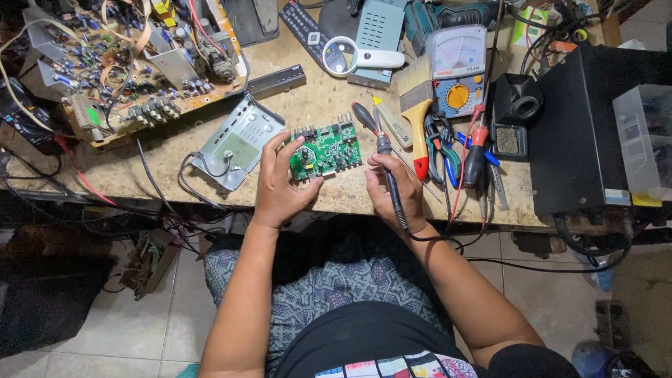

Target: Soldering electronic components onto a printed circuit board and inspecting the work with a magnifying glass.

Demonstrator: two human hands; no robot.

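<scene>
A small green board (325, 150) is held at the near edge of the bench (315, 105), tilted a little, between the two hands. It is rectangular, crowded with dark round parts and small components, and a row of pale connectors is seen along its far edge. The left hand (278, 183) is closed loosely on the board's left end, thumb at the near edge and fingers spread up the far side. The right hand (393, 187) is wrapped around the dark handle of a soldering iron (383, 150), held like a pen; its tip is pointed away, just right of the board, and whether it touches cannot be told. A black cord is run from the handle down past the wrist.

Just left of the board a grey metal case (238, 140) is laid open side up, with a loop of wire in it. To the right a black iron stand (514, 115) is set, with a small tray holding a dull pad. Between stand and hand a brush (418, 112), pliers (442, 143) and a red screwdriver (476, 150) are laid. A meter (456, 66) and a magnifier (353, 57) are seen further back, and a large board (119, 63) at far left.
</scene>
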